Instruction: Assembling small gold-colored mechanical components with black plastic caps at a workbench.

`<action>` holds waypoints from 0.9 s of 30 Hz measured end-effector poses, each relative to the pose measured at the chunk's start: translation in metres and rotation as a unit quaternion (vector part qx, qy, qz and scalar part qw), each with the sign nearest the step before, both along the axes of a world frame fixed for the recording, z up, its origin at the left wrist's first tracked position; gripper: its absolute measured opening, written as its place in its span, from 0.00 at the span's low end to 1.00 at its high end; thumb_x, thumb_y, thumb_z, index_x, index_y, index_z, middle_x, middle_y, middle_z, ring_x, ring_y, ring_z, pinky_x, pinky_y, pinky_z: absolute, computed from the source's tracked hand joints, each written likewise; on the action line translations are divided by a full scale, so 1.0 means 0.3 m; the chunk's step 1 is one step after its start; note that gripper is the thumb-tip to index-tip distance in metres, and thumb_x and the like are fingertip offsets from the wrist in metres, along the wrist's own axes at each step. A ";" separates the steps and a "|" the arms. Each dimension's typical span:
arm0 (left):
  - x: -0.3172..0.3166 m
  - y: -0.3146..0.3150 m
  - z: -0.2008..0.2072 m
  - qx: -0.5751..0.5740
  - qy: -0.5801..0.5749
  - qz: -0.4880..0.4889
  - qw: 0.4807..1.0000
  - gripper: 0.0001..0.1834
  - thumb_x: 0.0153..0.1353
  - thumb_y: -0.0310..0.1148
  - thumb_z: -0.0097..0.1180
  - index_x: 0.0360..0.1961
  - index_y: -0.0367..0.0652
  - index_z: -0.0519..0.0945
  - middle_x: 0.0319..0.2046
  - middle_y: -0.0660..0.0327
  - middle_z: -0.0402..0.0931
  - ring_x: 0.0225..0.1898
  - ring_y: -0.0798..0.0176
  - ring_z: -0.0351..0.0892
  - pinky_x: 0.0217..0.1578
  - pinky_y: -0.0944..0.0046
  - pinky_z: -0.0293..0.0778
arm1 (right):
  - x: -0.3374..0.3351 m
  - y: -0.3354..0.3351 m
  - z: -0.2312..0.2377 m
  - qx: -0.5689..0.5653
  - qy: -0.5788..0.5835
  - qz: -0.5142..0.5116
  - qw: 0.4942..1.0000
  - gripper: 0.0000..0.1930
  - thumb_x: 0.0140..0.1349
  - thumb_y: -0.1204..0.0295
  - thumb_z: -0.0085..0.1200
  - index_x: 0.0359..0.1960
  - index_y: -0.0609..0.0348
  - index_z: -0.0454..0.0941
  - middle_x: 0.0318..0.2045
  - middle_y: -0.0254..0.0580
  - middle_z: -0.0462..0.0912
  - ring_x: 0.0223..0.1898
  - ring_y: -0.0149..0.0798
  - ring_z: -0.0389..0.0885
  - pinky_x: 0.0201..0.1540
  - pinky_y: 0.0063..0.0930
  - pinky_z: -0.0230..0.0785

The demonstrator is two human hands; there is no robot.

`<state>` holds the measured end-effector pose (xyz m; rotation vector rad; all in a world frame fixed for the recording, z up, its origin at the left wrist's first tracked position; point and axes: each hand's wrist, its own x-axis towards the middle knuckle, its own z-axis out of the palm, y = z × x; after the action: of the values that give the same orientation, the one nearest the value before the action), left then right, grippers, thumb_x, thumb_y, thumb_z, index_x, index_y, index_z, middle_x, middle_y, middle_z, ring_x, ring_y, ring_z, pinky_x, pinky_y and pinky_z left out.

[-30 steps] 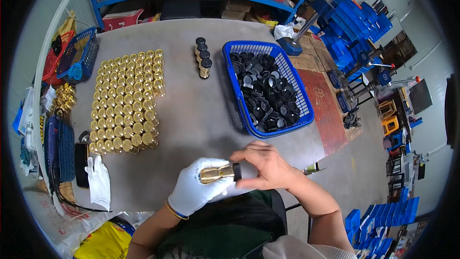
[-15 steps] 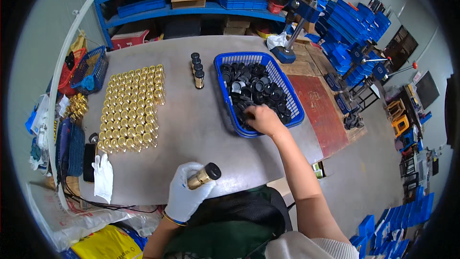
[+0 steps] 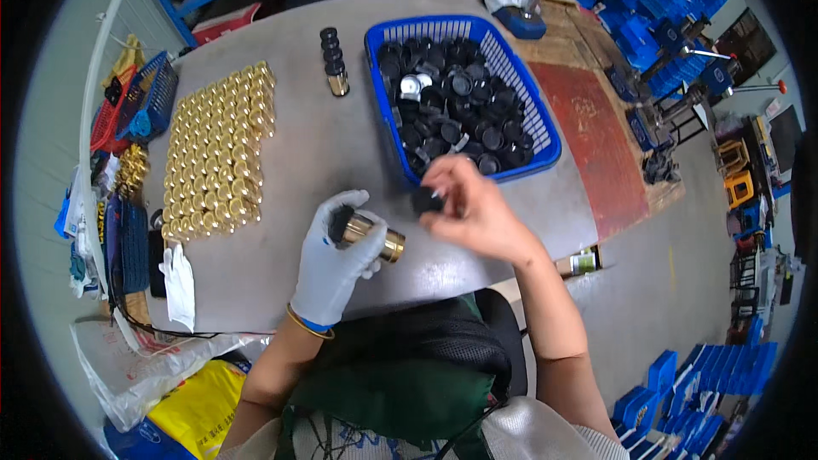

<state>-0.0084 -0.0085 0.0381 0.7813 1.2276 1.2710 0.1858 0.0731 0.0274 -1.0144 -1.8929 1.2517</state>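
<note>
In my white-gloved left hand (image 3: 326,271) lies a short brass cylinder (image 3: 375,237), tilted, with a black cap at its upper-left end and its bare brass end toward the right. My bare right hand (image 3: 481,213) pinches a loose black cap (image 3: 427,199) between thumb and fingers, just right of the cylinder and apart from it. Behind that hand stands a blue plastic basket (image 3: 527,95) heaped with black caps (image 3: 464,85). A short row of black-capped brass cylinders (image 3: 338,83) stands left of the basket.
A dense block of upright brass cylinders (image 3: 213,153) covers the left of the grey table (image 3: 294,145). A white glove (image 3: 178,285) lies near its left edge, beside small baskets (image 3: 149,102). A red board (image 3: 575,140) and a press base (image 3: 520,22) are on the right.
My right hand has come out of the basket toward the left hand with a black cap. The left hand has turned the cylinder, bringing its bare end rightward. The view has shifted.
</note>
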 end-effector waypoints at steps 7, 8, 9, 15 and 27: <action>-0.072 -0.102 -0.081 0.021 -0.009 -0.001 1.000 0.13 0.58 0.21 0.57 0.42 0.40 0.68 0.39 0.54 0.75 0.28 0.65 0.79 0.24 0.70 0.77 | -0.094 -0.184 -0.022 -0.054 0.044 0.119 0.990 0.40 0.53 0.80 0.59 0.66 0.53 0.52 0.43 0.48 0.80 0.45 0.37 0.81 0.44 0.27 0.73; -0.095 -0.125 -0.098 0.020 -0.021 -0.011 1.000 0.14 0.57 0.19 0.57 0.41 0.41 0.68 0.41 0.53 0.75 0.28 0.64 0.79 0.26 0.68 0.78 | -0.105 -0.201 -0.031 -0.075 0.089 0.096 0.988 0.36 0.52 0.79 0.61 0.64 0.53 0.59 0.41 0.40 0.81 0.38 0.29 0.79 0.41 0.24 0.72; -0.106 -0.145 -0.101 0.027 -0.024 -0.006 0.999 0.14 0.57 0.19 0.57 0.41 0.41 0.68 0.41 0.53 0.75 0.28 0.64 0.79 0.26 0.68 0.78 | -0.111 -0.204 -0.046 -0.069 0.085 0.103 0.989 0.36 0.52 0.79 0.61 0.64 0.53 0.59 0.41 0.40 0.81 0.38 0.29 0.79 0.41 0.24 0.72; -0.141 -0.229 -0.110 0.059 -0.032 -0.005 0.998 0.17 0.51 0.21 0.64 0.40 0.40 0.70 0.42 0.57 0.77 0.43 0.67 0.76 0.47 0.65 0.74 | -0.140 -0.228 -0.033 -0.052 0.028 0.133 0.989 0.24 0.48 0.73 0.68 0.49 0.57 0.77 0.32 0.30 0.79 0.26 0.26 0.70 0.32 0.23 0.68; -0.157 -0.113 -0.065 -0.025 0.004 -0.037 0.999 0.18 0.51 0.23 0.65 0.42 0.39 0.72 0.38 0.61 0.76 0.36 0.70 0.78 0.36 0.69 0.77 | -0.158 -0.186 0.051 0.297 -0.056 0.100 0.948 0.23 0.47 0.70 0.68 0.45 0.65 0.77 0.33 0.42 0.80 0.32 0.45 0.79 0.35 0.32 0.73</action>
<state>-0.0555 -0.0424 0.0184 0.7896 1.2207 1.1733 0.1384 0.0173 0.0428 -0.5888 -2.3027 0.6499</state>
